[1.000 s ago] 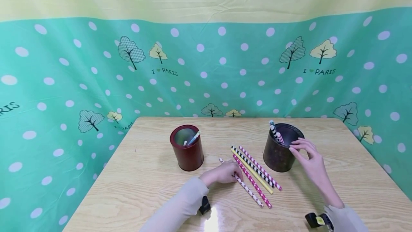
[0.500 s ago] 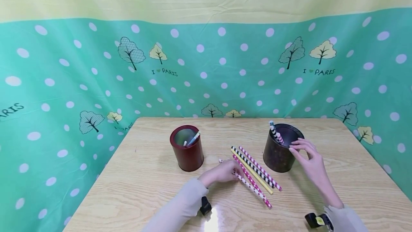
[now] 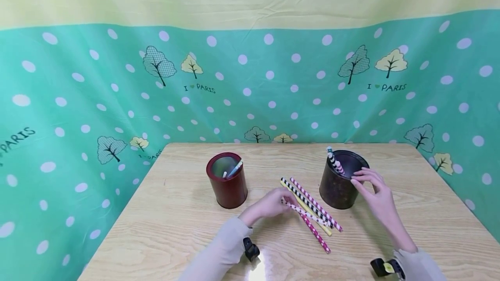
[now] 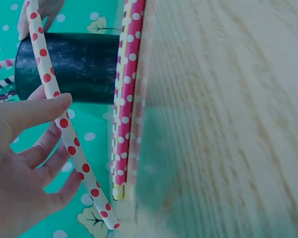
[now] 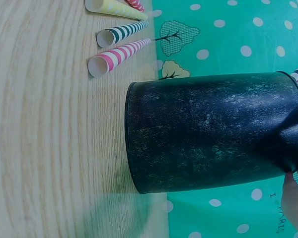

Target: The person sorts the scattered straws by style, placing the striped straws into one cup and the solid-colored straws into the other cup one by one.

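My left hand pinches a white paper straw with red dots between thumb and fingers. In the left wrist view the straw is held up at a slant, apart from the tabletop. Below it in the head view lie a pink straw with white dots, a yellow straw, a black-and-white striped straw and a pink-and-white striped straw. At the right, my right hand grips the near right rim of a black can, thumb outside. Several striped straws lean inside that can.
A dark red can stands left of the straws, with a blue-and-white straw and another straw end showing inside. Behind the wooden table hangs a green dotted curtain.
My left hand has lifted the red-dotted straw off the table; its near end has swung to the right over the other straws. The right hand has stayed at the black can.
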A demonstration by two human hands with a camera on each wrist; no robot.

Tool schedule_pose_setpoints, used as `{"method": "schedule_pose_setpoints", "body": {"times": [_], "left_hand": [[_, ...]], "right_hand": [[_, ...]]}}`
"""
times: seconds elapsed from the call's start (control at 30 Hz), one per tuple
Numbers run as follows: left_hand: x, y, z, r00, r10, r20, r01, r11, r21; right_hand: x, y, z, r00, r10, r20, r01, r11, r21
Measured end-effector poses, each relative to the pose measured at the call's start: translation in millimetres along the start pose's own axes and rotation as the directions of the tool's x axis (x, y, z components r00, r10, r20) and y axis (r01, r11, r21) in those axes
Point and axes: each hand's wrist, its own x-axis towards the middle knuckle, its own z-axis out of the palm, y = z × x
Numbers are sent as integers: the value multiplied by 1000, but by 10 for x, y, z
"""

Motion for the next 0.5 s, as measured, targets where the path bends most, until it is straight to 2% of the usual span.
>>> {"method": "schedule_pose_setpoints", "body": {"times": [0.1, 0.27, 0.43, 0.5], "left_hand": [[4, 20, -5, 999, -17, -29, 16, 999, -35], [21, 44, -20, 997, -25, -77, 18, 995, -94], [29, 142, -69, 993, -40, -110, 23, 988, -153], [45, 142, -67, 992, -42, -120, 24, 988, -154]], "right_hand": [[7, -343, 5, 1000, 1, 17, -1, 999, 40], [25, -759, 23, 1000, 22, 20, -21, 999, -38], [31, -1000, 43, 999, 40, 8, -40, 998, -56], [29, -975, 42, 999, 49, 7, -48, 998, -49]]}}
